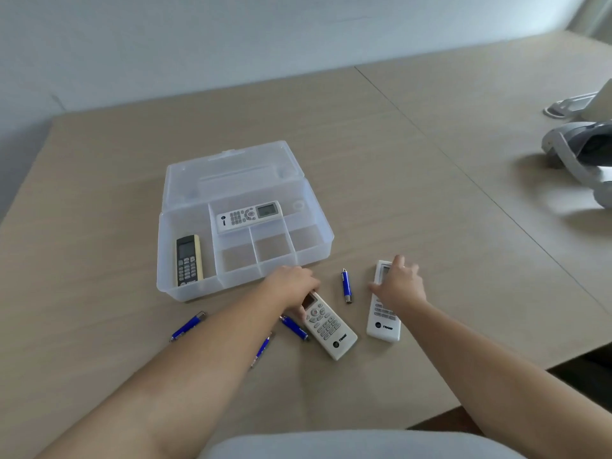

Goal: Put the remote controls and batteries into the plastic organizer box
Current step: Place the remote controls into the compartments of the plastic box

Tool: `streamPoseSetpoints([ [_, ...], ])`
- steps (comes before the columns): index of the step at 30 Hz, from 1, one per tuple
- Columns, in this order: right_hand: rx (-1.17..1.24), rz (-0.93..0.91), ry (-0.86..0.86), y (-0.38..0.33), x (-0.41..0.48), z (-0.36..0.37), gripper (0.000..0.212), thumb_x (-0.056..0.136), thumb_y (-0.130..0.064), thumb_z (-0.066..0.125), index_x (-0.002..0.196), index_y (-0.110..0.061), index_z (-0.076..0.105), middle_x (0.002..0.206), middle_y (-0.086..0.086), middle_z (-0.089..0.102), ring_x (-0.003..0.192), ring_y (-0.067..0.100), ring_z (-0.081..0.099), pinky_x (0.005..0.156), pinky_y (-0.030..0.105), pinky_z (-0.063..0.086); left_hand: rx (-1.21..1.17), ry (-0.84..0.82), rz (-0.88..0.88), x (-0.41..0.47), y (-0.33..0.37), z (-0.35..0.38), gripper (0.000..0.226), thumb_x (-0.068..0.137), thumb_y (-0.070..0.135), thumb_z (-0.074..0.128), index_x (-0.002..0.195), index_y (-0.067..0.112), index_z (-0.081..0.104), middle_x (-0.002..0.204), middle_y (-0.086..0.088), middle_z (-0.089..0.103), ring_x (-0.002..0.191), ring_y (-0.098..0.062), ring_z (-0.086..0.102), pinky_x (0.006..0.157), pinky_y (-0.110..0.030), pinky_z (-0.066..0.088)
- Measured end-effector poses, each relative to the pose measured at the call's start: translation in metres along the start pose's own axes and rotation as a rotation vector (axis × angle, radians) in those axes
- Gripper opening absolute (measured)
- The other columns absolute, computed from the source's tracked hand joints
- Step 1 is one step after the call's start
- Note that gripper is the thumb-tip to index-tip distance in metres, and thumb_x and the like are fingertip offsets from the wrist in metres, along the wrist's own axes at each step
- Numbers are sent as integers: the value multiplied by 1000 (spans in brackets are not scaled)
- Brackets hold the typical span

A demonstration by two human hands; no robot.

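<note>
A clear plastic organizer box (314,251) stands open on the table, lid tipped back. Inside, a black-faced remote (187,261) lies in the left compartment and a white remote (249,215) in the rear one. In front of the box, my left hand (293,286) grips the top end of a white remote (328,326) that rests on the table. My right hand (399,281) lies over the upper half of another white remote (383,326), fingers spread. Several blue batteries lie loose: one (346,286) between the hands, others (188,326) (294,327) (263,349) near my left forearm.
The beige table (397,193) has a seam running diagonally to the right. A grey-white headset-like device (576,154) sits at the far right, with a white stand (573,104) behind it. The near table edge shows at lower right.
</note>
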State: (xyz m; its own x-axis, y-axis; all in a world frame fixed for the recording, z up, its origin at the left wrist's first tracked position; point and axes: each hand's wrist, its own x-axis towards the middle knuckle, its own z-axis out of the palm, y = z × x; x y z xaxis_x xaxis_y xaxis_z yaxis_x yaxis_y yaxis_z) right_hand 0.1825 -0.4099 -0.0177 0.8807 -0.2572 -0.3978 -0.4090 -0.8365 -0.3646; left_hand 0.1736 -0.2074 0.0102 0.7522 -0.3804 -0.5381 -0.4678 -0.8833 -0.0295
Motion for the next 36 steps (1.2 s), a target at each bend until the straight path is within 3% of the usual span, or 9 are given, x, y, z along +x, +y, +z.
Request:
streamPoseSetpoints([
  [4, 151, 61, -15, -2, 4, -1, 80, 72, -22, 75, 135, -15, 27, 122, 19, 47, 110, 38, 51, 77, 40, 49, -36, -27, -3, 9, -2, 1, 63, 69, 41, 80, 121, 17, 53, 126, -3, 53, 115, -22, 52, 92, -36, 46],
  [6, 275, 67, -47, 1, 5, -3, 86, 72, -13, 74, 140, -17, 22, 119, 19, 53, 95, 33, 57, 74, 39, 53, -32, -34, -9, 11, -1, 1, 67, 67, 44, 80, 121, 16, 53, 126, -4, 52, 115, -21, 51, 92, -35, 46],
  [11, 400, 86, -62, 10, 11, -9, 66, 76, -15, 73, 128, -13, 32, 119, 17, 58, 94, 33, 62, 76, 41, 54, -37, -65, -8, 15, -2, -1, 68, 67, 47, 79, 119, 11, 53, 124, -5, 50, 113, -22, 49, 87, -32, 44],
  [15, 565, 135, -81, 12, 20, -20, 52, 82, -16, 69, 123, -10, 37, 115, 16, 60, 88, 31, 61, 78, 44, 55, -172, -115, -22, 16, -2, -5, 50, 72, 30, 80, 109, 11, 52, 117, -6, 57, 101, -21, 54, 79, -30, 44],
  [19, 733, 152, -82, 4, 31, -37, 42, 84, -15, 64, 119, -7, 42, 102, 13, 60, 81, 28, 62, 70, 41, 53, -435, -108, -27, 14, -7, -21, 36, 70, 21, 82, 88, 17, 51, 99, -1, 63, 87, -16, 56, 68, -25, 45],
  [26, 844, 44, 34, -58, 37, -77, 22, 83, -23, 54, 96, -6, 56, 83, 10, 60, 56, 20, 55, 52, 25, 45, -1157, 49, 8, -19, -52, -81, 18, 70, 7, 80, 85, 16, 73, 91, -5, 73, 93, -19, 67, 100, -38, 47],
  [29, 877, -36, 33, -90, 35, -86, 18, 84, -18, 54, 68, -15, 47, 69, 5, 55, 51, 19, 52, 51, 25, 42, -1483, 96, 67, -39, -83, -79, 14, 69, 12, 77, 80, 20, 73, 79, 4, 73, 85, -15, 66, 93, -42, 48],
  [33, 891, -110, -16, -129, 34, -80, 16, 83, -21, 58, 69, -17, 49, 74, 4, 58, 63, 22, 58, 62, 32, 48, -1836, 225, 61, -60, -119, -54, 48, 38, 40, 94, 76, 18, 75, 75, -2, 75, 72, -16, 73, 75, -39, 58],
  [36, 899, -110, -64, -155, 37, -70, 13, 83, -22, 58, 83, -11, 52, 85, 9, 57, 74, 25, 55, 61, 32, 45, -1986, 350, -183, -68, -136, -43, 41, 68, 47, 76, 87, 11, 67, 69, -4, 75, 61, -16, 72, 67, -33, 58],
])
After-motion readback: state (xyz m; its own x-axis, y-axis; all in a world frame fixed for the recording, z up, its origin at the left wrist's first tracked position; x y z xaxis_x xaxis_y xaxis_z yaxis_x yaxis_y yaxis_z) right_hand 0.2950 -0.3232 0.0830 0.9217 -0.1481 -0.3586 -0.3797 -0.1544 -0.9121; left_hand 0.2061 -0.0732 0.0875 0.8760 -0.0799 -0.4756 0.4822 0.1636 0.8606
